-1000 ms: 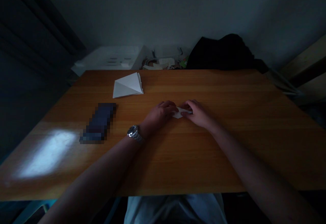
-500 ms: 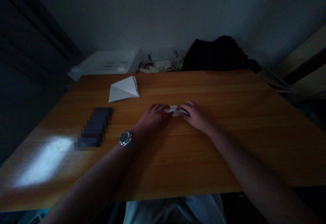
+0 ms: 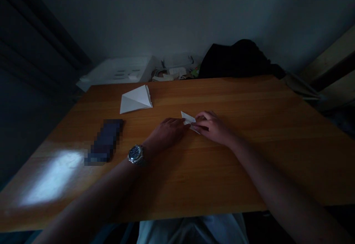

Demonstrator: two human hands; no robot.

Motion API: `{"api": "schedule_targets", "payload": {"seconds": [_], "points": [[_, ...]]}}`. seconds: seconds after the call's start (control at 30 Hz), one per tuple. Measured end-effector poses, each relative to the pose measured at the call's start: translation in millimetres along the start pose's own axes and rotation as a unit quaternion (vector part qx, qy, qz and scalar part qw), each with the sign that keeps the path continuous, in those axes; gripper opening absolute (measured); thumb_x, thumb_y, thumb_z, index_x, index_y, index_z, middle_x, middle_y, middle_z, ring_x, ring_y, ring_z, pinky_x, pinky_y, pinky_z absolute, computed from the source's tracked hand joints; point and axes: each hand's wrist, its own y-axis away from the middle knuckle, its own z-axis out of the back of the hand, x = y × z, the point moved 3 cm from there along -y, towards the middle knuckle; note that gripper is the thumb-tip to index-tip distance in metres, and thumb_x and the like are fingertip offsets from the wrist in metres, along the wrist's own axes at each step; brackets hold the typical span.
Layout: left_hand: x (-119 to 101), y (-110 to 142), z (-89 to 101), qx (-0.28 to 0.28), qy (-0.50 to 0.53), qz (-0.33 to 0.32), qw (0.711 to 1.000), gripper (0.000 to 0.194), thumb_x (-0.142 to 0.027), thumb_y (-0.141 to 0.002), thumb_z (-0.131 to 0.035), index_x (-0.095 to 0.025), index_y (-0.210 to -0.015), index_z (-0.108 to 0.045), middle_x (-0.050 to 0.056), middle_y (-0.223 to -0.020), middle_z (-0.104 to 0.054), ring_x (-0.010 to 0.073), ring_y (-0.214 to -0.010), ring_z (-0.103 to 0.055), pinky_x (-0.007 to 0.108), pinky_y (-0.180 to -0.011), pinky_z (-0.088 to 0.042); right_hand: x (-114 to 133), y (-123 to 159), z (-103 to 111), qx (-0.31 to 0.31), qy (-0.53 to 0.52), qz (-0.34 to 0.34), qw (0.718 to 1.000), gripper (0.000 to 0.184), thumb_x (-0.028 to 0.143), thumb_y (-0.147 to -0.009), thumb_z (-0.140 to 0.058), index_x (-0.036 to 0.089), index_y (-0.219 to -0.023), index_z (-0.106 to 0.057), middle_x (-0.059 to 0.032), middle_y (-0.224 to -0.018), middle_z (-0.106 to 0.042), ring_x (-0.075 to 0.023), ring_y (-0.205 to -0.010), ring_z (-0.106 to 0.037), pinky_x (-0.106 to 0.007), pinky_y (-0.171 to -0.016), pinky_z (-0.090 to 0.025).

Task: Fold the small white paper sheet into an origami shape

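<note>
A small folded piece of white paper point(image 3: 189, 117) lies at the middle of the wooden table point(image 3: 177, 184), slanted, with one pointed corner toward the back left. My left hand point(image 3: 172, 130), with a metal watch point(image 3: 135, 154) on its wrist, closes on the paper's left side with thumb and fingers. From the right, my right hand point(image 3: 213, 126) pinches the paper's other side, its thumb close to the left thumb. The fingers partly cover the paper, so its exact folds are hard to make out.
Back left on the table lies a larger folded white paper point(image 3: 135, 99). Nearer is a dark pixelated object point(image 3: 105, 140), beside a bright patch of light. Behind the table are a white plastic bin point(image 3: 116, 70), assorted small items point(image 3: 173, 73) and a black cloth-like heap point(image 3: 238, 60).
The small paper has turned from roughly level to slanted, and a pointed corner now shows at its back left. Both hands have shifted their fingers on it.
</note>
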Motion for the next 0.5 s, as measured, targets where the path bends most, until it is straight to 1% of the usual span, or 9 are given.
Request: {"api": "schedule_targets", "payload": {"seconds": [0.1, 0.2, 0.27, 0.37, 0.43, 0.5], "points": [[4, 4, 3.2, 0.006, 0.023, -0.031, 0.999, 0.036, -0.027, -0.104, -0.049, -0.024, -0.138, -0.059, 0.011, -0.144, -0.059, 0.0260, -0.124, -0.062, 0.045, -0.106, -0.049, 2, -1, 1, 0.010, -0.004, 0.020, 1.000, 0.019, 0.031, -0.098, -0.064, 0.025, -0.106, -0.080, -0.0103, -0.122, -0.067, -0.0262, -0.114, -0.059, -0.047, -0.100, -0.050], [8, 9, 6.7, 0.005, 0.055, -0.064, 0.996, 0.034, -0.025, -0.103, -0.050, -0.021, -0.134, -0.062, 0.013, -0.144, -0.059, 0.0264, -0.128, -0.060, 0.045, -0.110, -0.047, 4, -2, 0, 0.017, -0.009, 0.036, 0.999, 0.026, 0.028, -0.099, -0.063, 0.025, -0.121, -0.075, -0.0102, -0.130, -0.067, -0.0265, -0.119, -0.059, -0.049, -0.104, -0.050], [8, 13, 7.4, 0.004, 0.081, -0.089, 0.993, 0.034, -0.026, -0.102, -0.052, -0.021, -0.134, -0.061, 0.012, -0.147, -0.057, 0.0271, -0.131, -0.057, 0.047, -0.112, -0.045, 4, -2, -1, 0.023, -0.011, 0.043, 0.999, 0.032, 0.027, -0.100, -0.060, 0.027, -0.130, -0.070, -0.0098, -0.137, -0.065, -0.0263, -0.125, -0.057, -0.051, -0.107, -0.048], [7, 17, 7.0, -0.011, 0.117, -0.091, 0.989, 0.033, -0.026, -0.103, -0.050, -0.022, -0.135, -0.060, 0.011, -0.147, -0.057, 0.0259, -0.134, -0.055, 0.047, -0.114, -0.044, 3, -1, -4, 0.038, -0.015, 0.055, 0.998, 0.032, 0.028, -0.101, -0.058, 0.027, -0.131, -0.070, -0.0094, -0.144, -0.062, -0.0261, -0.133, -0.055, -0.052, -0.112, -0.046], [6, 18, 6.6, -0.021, 0.128, -0.093, 0.987, 0.032, -0.027, -0.104, -0.049, -0.021, -0.134, -0.060, 0.012, -0.148, -0.056, 0.0256, -0.136, -0.054, 0.047, -0.115, -0.043, 2, 0, -7, 0.055, -0.020, 0.062, 0.996, 0.031, 0.028, -0.102, -0.057, 0.026, -0.129, -0.071, -0.0090, -0.144, -0.063, -0.0258, -0.137, -0.054, -0.051, -0.114, -0.045], [5, 20, 6.9, -0.028, 0.129, -0.111, 0.985, 0.033, -0.028, -0.104, -0.050, -0.021, -0.134, -0.061, 0.012, -0.148, -0.056, 0.0258, -0.138, -0.052, 0.047, -0.117, -0.042, 1, 1, -8, 0.069, -0.028, 0.064, 0.995, 0.031, 0.026, -0.102, -0.056, 0.026, -0.130, -0.070, -0.0079, -0.143, -0.064, -0.0249, -0.138, -0.055, -0.051, -0.115, -0.044]]}}
